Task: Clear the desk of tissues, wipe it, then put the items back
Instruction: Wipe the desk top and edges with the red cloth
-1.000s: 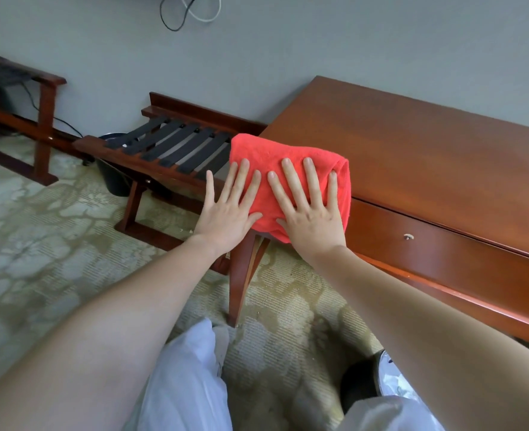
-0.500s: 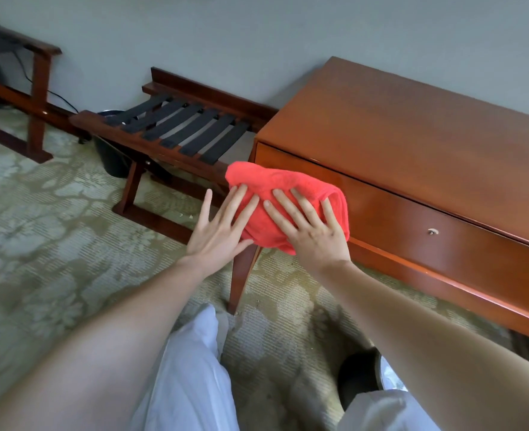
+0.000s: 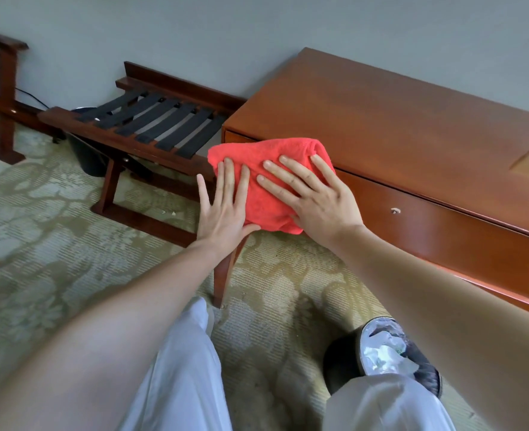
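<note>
My red cloth (image 3: 266, 154) lies over the near left corner of the tabletop (image 3: 396, 119), and part of it hangs down over the front edge. Both my hands are open and flat. My right hand (image 3: 322, 200) lies on the cloth with its fingers spread wide and presses down. My left hand (image 3: 222, 206) has its middle fingers on the left side of the cloth. Its little finger is off the side in the air, and its thumb is at the bottom edge. Neither hand grips the cloth. They just push on it.

I think I am in the wiping part of the job. The top looks bare, and there are white crumpled tissues (image 3: 384, 349) in the bin (image 3: 340, 365) by my leg.

To wipe well, I should press with flat palms so the whole cloth rubs the wood, not just one spot. This corner is tricky. The cloth could slip off the edge and fall on the carpet (image 3: 55, 244), so my left hand should move more onto it. Then I should slide the cloth in long, slow lines toward the far right end. Each line should go a little over the last one, so no strip is missed. The wood is shiny, so streaks will show. If the cloth bunches up, I should smooth it flat. The little knob (image 3: 396, 210) on the drawer front could catch the cloth, so I should go gently there.
</note>
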`<state>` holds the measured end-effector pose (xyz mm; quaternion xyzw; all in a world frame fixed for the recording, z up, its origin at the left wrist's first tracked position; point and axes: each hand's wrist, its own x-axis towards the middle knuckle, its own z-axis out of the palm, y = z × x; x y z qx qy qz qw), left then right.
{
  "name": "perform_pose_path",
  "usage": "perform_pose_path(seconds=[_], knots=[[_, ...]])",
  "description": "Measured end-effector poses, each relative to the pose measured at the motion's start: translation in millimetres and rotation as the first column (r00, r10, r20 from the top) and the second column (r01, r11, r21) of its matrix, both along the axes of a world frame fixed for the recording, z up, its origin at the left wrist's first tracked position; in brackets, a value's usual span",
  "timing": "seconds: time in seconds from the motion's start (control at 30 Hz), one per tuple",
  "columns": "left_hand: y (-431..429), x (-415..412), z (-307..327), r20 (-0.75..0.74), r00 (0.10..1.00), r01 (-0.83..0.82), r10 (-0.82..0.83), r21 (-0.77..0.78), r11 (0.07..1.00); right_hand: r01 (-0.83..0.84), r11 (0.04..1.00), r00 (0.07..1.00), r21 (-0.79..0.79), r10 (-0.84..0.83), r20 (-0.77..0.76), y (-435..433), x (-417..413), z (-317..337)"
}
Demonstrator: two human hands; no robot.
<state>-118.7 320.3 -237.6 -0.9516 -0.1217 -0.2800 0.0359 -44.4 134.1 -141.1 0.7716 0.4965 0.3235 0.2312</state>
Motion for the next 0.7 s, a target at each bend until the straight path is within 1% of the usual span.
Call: perform_pose_path(seconds=[0.13, 0.27, 0.4, 0.53, 0.7], knots=[[-31.7, 9.3, -1.3, 0.010, 1.000, 0.016, -0.016, -0.006, 1.000, 0.015, 1.000, 1.000, 0.019, -0.015, 0.003, -31.0, 1.1, 2.1], [-71.0, 21.0, -6.9, 0.028, 0.996, 0.083, -0.083, -0.002, 0.997, 0.067, 0.998, 0.998, 0.018, -0.067, 0.014, -77.3, 2.6, -0.6], [-115.2, 29.1, -8.4, 0.044, 0.989, 0.144, -0.143, -0.033, 0.989, 0.101, 0.994, 0.993, 0.036, -0.103, 0.053, -121.0, 3.8, -3.3], [-157.2, 35.9, -6.4, 0.057, 0.978, 0.202, -0.199, -0.062, 0.977, 0.157, 0.987, 0.987, 0.032, -0.158, 0.034, -163.7, 2.6, -3.1], [-201.0, 40.7, 1.5, 0.006, 0.968, 0.251, -0.251, -0.056, 0.966, 0.241, 0.969, 0.970, 0.055, -0.242, 0.019, -211.3, -0.2, -3.1]])
